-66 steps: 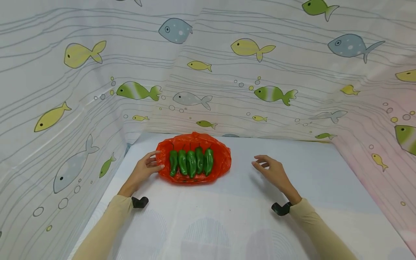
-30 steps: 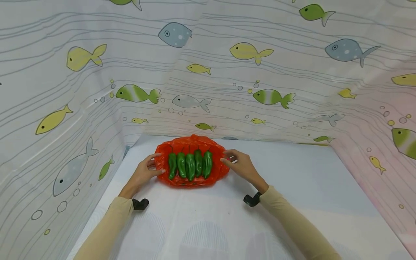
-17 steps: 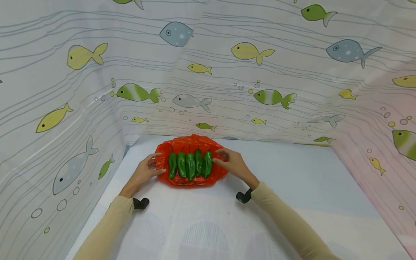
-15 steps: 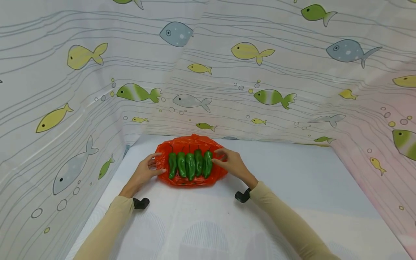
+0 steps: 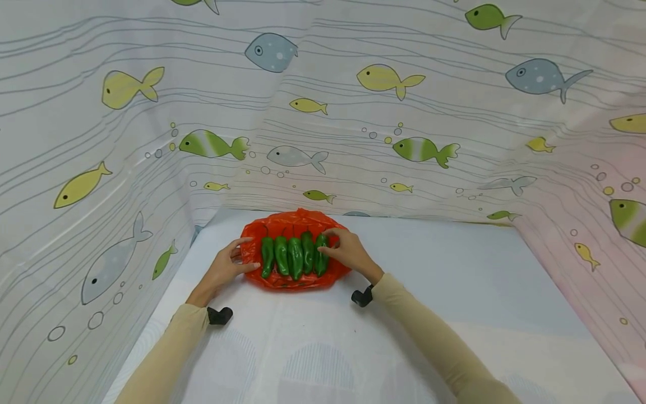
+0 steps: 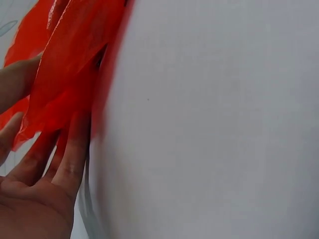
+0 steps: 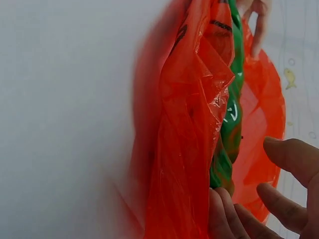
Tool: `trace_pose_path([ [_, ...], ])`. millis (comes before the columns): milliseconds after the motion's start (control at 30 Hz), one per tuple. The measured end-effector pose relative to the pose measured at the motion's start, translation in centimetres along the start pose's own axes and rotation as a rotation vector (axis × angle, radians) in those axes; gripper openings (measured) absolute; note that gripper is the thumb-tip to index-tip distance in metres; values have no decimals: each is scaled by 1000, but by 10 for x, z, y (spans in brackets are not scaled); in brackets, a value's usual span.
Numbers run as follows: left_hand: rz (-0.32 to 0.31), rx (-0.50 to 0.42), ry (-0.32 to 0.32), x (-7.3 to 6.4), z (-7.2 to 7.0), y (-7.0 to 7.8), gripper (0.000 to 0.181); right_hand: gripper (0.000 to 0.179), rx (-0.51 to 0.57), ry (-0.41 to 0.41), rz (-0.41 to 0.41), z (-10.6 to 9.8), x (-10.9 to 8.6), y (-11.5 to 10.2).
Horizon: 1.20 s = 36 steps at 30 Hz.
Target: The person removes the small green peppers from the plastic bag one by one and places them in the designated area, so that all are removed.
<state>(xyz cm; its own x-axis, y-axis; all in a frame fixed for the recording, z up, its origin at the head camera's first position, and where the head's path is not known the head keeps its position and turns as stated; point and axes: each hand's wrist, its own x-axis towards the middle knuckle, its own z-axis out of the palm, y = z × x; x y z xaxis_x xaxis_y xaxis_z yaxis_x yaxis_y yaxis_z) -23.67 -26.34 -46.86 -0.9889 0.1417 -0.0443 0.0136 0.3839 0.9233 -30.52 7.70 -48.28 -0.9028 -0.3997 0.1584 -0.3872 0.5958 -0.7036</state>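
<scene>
Several glossy green peppers [image 5: 295, 261] lie side by side in a spread-open red plastic bag [image 5: 290, 219] on the white table. At the bag's left side my left hand [image 5: 222, 266] holds the rim; in the left wrist view, fingers show through the red film [image 6: 75, 64]. My right hand [image 5: 348, 250] reaches in over the right side, thumb and forefinger overlapping the rightmost pepper [image 5: 321, 265]. Thumb and fingers stand apart in the right wrist view, fingertips right at the end of a green pepper [image 7: 231, 119]. The bag's folded front wall [image 7: 184, 144] partly hides the peppers there.
A white cloth with pale circle prints covers the table [image 5: 303, 348]. Fish-printed sheets [image 5: 434, 101] enclose it at the back and both sides. Black wrist cameras [image 5: 219, 316] sit below the beige sleeves [image 5: 429, 320].
My right hand has come in from the right, over the bag's rim and onto the rightmost pepper. The left hand stays at the bag's left edge, and the peppers lie as before.
</scene>
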Motion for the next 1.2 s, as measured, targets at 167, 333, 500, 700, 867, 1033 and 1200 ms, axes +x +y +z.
trace_pose_path([
  [167,11,0,-6,1,1,-3,77,50,-38,-2,13,2,6,0],
  [333,18,19,-13,3,2,-7,78,54,-83,-18,52,6,11,2],
  [500,-6,9,-17,4,2,-10,77,59,-90,-44,86,9,15,5],
  [700,-17,4,1,17,2,-33,80,60,-107,-57,113,10,19,5],
  [867,4,19,20,22,2,-42,81,60,-104,-60,122,11,22,6],
  [1033,21,25,28,22,1,-43,82,56,-69,-44,114,13,23,6],
  [1200,21,17,22,23,0,-44,82,54,-45,-27,104,14,23,6],
])
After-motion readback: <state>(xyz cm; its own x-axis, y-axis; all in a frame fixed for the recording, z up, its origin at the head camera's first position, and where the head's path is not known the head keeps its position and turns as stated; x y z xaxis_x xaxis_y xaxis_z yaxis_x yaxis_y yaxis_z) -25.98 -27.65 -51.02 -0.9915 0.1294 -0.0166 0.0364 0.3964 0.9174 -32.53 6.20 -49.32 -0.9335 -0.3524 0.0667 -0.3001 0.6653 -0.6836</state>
